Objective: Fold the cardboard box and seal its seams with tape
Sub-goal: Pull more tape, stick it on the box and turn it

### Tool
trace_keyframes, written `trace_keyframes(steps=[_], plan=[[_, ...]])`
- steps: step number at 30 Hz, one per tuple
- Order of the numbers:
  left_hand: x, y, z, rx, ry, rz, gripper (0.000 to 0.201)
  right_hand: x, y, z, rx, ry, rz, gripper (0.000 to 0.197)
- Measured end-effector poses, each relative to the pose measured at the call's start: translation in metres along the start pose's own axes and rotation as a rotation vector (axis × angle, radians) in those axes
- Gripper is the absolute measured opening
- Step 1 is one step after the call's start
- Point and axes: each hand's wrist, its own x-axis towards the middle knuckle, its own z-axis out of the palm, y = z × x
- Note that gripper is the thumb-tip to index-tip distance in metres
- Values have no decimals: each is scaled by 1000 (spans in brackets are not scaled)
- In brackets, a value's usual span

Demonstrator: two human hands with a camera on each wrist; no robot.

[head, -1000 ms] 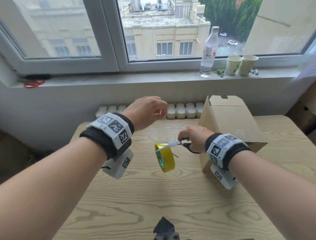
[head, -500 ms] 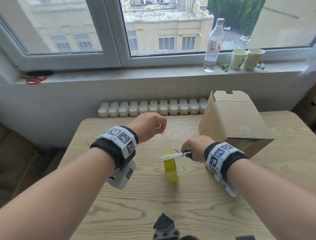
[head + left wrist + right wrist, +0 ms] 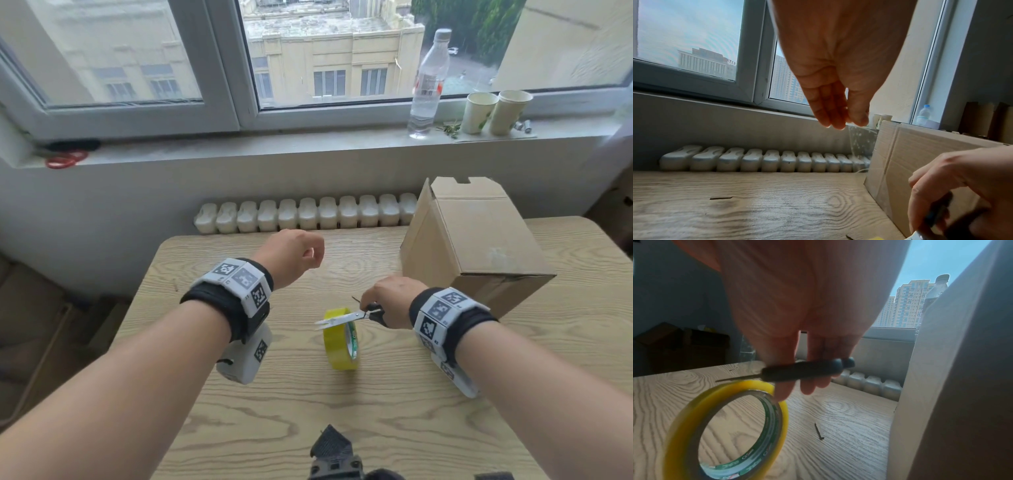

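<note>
The brown cardboard box stands at the table's right rear, a notched flap up at its far end. A yellow tape roll stands on edge on the table in front of me. My right hand grips black-handled scissors, whose blades point left just over the roll. The right wrist view shows the scissors directly above the roll. My left hand hovers above the table's far middle. In the left wrist view, my left hand pinches a clear tape strip that hangs down beside the box.
A white radiator runs behind the table. On the sill stand a water bottle and two paper cups, with red scissors at the far left. A small dark screw lies near the box.
The roll, which hung in the air below my left hand with the scissors against its tape, now stands free on the table. My left hand has come lower with the cut strip.
</note>
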Motion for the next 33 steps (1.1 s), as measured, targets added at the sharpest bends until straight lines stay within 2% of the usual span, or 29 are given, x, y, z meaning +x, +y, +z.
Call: trace_keyframes(steps=[3,8,14,19,23,26,30,33], plan=[[3,2,-3,-1,18,27,11,2,1,-4,-44,-82,-8,48],[3,-3,-3,9,1,28,12,2,2,-3,-29,-32,-14,31],[6,-10,-21,-75,128,-13,11,6,-1,0,-58,-1,-19,26],[8,-23,-41,-5,118,-49,12,20,-10,-1,-115,48,-30,11],[-1,-37,-32,53,89,-105,8,37,-24,-4,-148,58,-19,22],[-9,-50,-23,42,48,-156,12,48,-35,-1,-171,18,-12,24],[-12,-64,-17,12,32,-181,10,59,-39,13,-165,-57,28,10],[-11,-73,-11,6,23,-185,10,62,-34,26,-102,-93,78,14]])
